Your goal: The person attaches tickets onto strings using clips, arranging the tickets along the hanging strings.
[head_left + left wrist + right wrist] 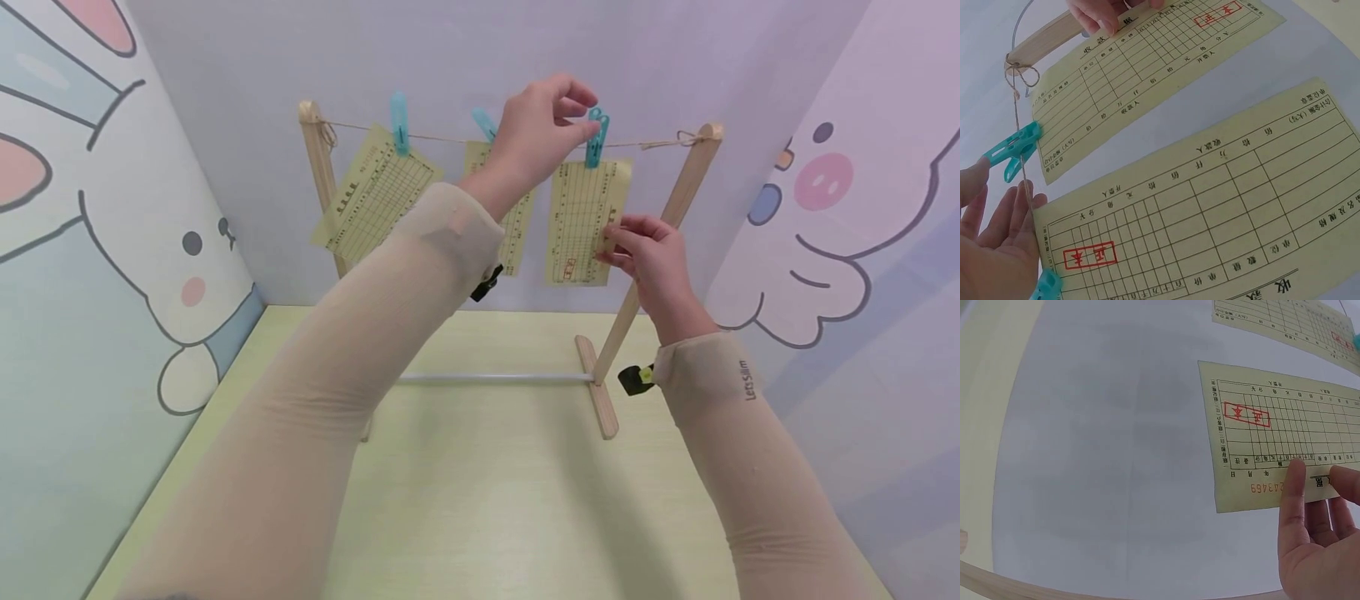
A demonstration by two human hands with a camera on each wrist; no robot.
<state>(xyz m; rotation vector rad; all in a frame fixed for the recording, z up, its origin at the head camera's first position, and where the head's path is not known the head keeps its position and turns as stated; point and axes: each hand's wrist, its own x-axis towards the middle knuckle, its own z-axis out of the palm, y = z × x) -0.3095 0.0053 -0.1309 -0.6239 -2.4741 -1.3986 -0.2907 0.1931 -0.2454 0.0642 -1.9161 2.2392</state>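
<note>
In the head view, a blue clothespin (595, 146) clips a yellow printed receipt slip (581, 221) by its top at the string's right part. My left hand (536, 125) is at this clothespin, its thumb against the handle end and the other fingers spread apart. The left wrist view shows the same clothespin (1019, 147) with its jaws on the slip's edge. Lower down, my right hand (652, 254) holds the slip's right edge. In the right wrist view, the index fingertip (1297, 467) lies over the slip's printed face while other fingers pass behind its edge.
Two more slips hang to the left: a tilted one (378, 196) under a blue clothespin (400, 125), and a middle one (516, 233) partly behind my left arm. Twine (442, 137) runs between wooden posts (693, 171). A white rod (495, 378) joins the stand's feet (600, 400).
</note>
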